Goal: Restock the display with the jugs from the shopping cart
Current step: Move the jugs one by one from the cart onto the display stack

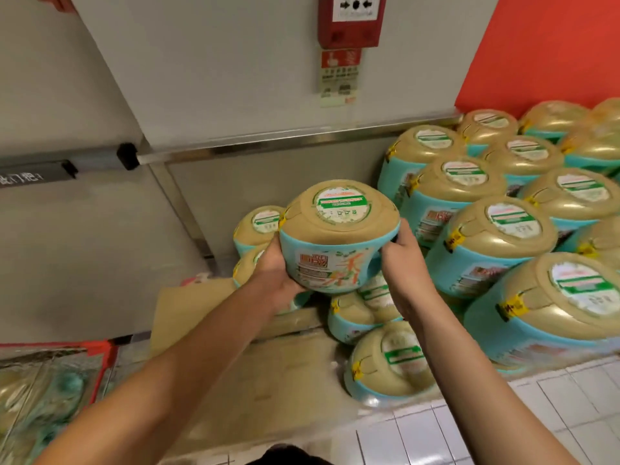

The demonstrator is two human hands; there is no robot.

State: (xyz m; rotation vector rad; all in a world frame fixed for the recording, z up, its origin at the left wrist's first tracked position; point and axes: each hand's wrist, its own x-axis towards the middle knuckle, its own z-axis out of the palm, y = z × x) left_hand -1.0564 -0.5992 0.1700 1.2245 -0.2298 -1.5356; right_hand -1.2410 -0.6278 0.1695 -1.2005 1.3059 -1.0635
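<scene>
One shopping cart (99, 348) with a red rim sits at the lower-left edge, with blurred teal-and-tan cart jugs (40, 397) inside it. Just right of its rim, a flat cardboard sheet (268, 380) lies bare from the cart to the first low jugs; it is the widest free patch in view. Above it, a grey wall panel with a metal rail (268, 147) closes off the back.

The left grip (276, 280) curls round the lower left side of the held jug (339, 236). The jug is lifted over the cardboard's far end, its tan top tilted toward the camera. Two back jugs (258, 226) stand just behind it, close to the wall. The right grip (401, 263) wraps the jug's right side, fingers reaching up to its teal rim.

Beneath the wrists, low jugs (389, 364) sit at the cardboard's right edge. Right of them the display stack (496, 250) rises in tight tiers, jugs touching, up to a red wall (553, 45). White floor tiles (503, 431) run along the stack's near edge.
</scene>
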